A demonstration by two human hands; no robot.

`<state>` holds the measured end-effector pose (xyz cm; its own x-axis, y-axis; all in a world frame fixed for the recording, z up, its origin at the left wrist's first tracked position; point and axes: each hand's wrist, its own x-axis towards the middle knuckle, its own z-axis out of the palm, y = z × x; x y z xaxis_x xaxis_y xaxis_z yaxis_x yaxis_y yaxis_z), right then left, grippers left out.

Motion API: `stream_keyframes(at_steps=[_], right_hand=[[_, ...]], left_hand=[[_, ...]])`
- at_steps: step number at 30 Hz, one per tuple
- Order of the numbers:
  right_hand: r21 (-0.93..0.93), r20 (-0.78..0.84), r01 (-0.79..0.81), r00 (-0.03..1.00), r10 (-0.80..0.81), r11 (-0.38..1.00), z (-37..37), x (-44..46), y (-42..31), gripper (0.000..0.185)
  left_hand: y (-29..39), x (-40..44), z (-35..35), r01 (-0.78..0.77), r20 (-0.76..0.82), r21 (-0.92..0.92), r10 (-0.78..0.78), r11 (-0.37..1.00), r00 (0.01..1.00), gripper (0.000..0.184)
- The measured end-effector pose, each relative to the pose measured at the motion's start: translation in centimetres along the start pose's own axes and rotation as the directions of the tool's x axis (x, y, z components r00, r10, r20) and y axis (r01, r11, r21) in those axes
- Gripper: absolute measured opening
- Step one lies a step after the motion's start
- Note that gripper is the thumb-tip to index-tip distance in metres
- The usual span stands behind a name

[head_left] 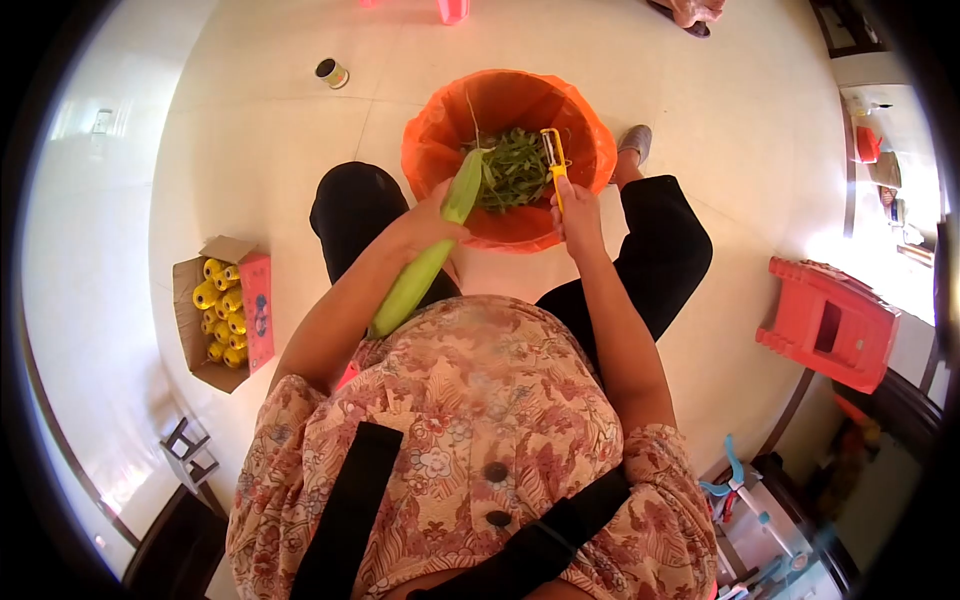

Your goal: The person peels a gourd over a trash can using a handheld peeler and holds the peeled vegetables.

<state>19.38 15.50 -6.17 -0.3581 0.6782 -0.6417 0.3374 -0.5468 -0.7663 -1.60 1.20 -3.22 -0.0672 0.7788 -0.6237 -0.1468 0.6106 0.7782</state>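
My left hand (pixel 428 222) is wrapped round the middle of a long pale green gourd (pixel 408 285). The gourd slants, its thin stem end over the bin and its thick end near my belly. In my right hand (pixel 579 215) is a yellow peeler (pixel 557 172), gripped by the handle with its blade end pointing away from me. Peeler and gourd are apart. Below both hands stands a bin with an orange plastic liner (pixel 428 135), between my knees. Green leafy scraps or peelings (pixel 518 172) lie inside it.
An open carton (pixel 258 310) of yellow cans or bottles stands on the floor to the left. A small tin (pixel 332 73) sits beyond the bin. Red plastic stools (pixel 830 320) are at right. Another person's foot (pixel 692 12) shows at the top.
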Motion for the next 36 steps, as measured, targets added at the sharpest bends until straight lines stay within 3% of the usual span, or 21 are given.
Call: stream_keyframes(at_steps=[1, 3, 6, 8, 11, 14, 17, 19, 21, 22, 23, 24, 26, 27, 31, 32, 34, 36], right_hand=[[-0.163, -0.032, 0.219, 0.973, -0.227, 0.962, 0.1, 0.0, 0.8, 0.038], [-0.466, 0.019, 0.571, 0.770, -0.637, 0.676, 0.8, -0.1, 3.4, 0.038], [-0.662, 0.162, 0.593, 0.711, -0.684, 0.459, 3.4, -4.0, 2.3, 0.036], [-0.700, 0.195, 0.566, 0.737, -0.647, 0.435, 4.6, -5.2, 2.5, 0.035], [-0.778, 0.191, 0.513, 0.743, -0.641, 0.363, 4.8, -5.1, 2.5, 0.031], [-0.833, 0.122, 0.435, 0.746, -0.654, 0.342, 4.5, -1.8, 2.3, 0.031], [-0.872, 0.072, 0.378, 0.727, -0.682, 0.310, 2.5, 0.6, 2.2, 0.032], [-0.836, 0.077, 0.446, 0.672, -0.736, 0.320, 1.5, 2.4, 2.9, 0.033], [-0.709, 0.092, 0.606, 0.587, -0.805, 0.360, 2.4, 4.7, 4.9, 0.035], [-0.490, -0.002, 0.467, 0.844, -0.536, 0.737, 3.2, 3.6, 3.3, 0.038], [-0.228, 0.021, 0.175, 0.984, -0.174, 0.958, 3.0, 2.3, 1.5, 0.040], [0.010, 0.143, -0.203, 0.969, 0.200, 0.979, 2.6, 1.6, 0.2, 0.043], [0.285, 0.067, -0.248, 0.969, 0.239, 0.926, 1.4, 2.3, 0.6, 0.043], [0.419, 0.027, -0.254, 0.963, 0.267, 0.872, 0.9, 2.3, 0.6, 0.043], [0.010, 0.002, 0.044, 0.999, -0.044, 0.999, -0.5, 0.5, 0.3, 0.039], [-0.179, -0.011, 0.266, 0.962, -0.272, 0.947, -0.3, 0.1, 0.9, 0.038], [-0.511, 0.100, 0.611, 0.741, -0.664, 0.605, 1.1, -1.0, 2.2, 0.036], [-0.627, 0.178, 0.582, 0.753, -0.633, 0.517, 2.7, -4.1, 1.9, 0.033]], left_hand=[[-0.2, 0.2, -0.1, -0.003, -0.007, -0.002, 0.003, 1.000, 1.000, 0.086], [-0.8, 0.8, -0.3, -0.014, -0.016, -0.008, 0.014, 1.000, 1.000, 0.085], [-0.7, 1.1, 0.0, -0.016, 0.007, -0.041, 0.016, 0.999, 1.000, 0.084], [1.3, 0.0, 0.7, 0.015, 0.038, -0.099, -0.011, 0.995, 0.999, 0.085], [-1.6, 1.6, 0.2, -0.121, 0.045, -0.082, 0.125, 0.989, 0.991, 0.085], [2.2, -0.7, 1.2, -0.022, 0.058, 0.229, 0.009, 0.973, 0.998, 0.085], [1.6, -1.4, 2.1, 0.063, 0.131, -0.075, -0.053, 0.995, 0.990, 0.084], [3.1, -2.0, 2.9, 0.149, 0.161, -0.174, -0.121, 0.974, 0.979, 0.083], [1.4, -1.5, 1.8, -0.013, 0.141, -0.128, 0.031, 0.992, 0.989, 0.084], [0.6, -1.3, 1.3, -0.094, 0.130, -0.104, 0.107, 0.990, 0.986, 0.084], [0.1, -0.8, 1.0, -0.166, 0.124, -0.015, 0.167, 0.986, 0.978, 0.085], [0.1, -0.6, 1.1, -0.237, 0.129, 0.073, 0.226, 0.969, 0.965, 0.085], [2.0, -1.9, 1.2, -0.015, 0.124, 0.004, 0.015, 1.000, 0.992, 0.085], [1.9, -1.9, 1.0, 0.002, 0.118, -0.013, -0.001, 1.000, 0.993, 0.085], [-0.1, -1.0, 0.4, 0.045, 0.049, -0.064, -0.042, 0.997, 0.998, 0.084], [-0.6, -0.7, 0.3, 0.030, 0.051, -0.074, -0.026, 0.997, 0.998, 0.084], [-0.3, -0.6, 0.3, -0.003, 0.048, -0.092, 0.008, 0.996, 0.999, 0.084], [0.3, -0.6, 0.2, -0.024, 0.068, -0.075, 0.029, 0.997, 0.997, 0.084]])
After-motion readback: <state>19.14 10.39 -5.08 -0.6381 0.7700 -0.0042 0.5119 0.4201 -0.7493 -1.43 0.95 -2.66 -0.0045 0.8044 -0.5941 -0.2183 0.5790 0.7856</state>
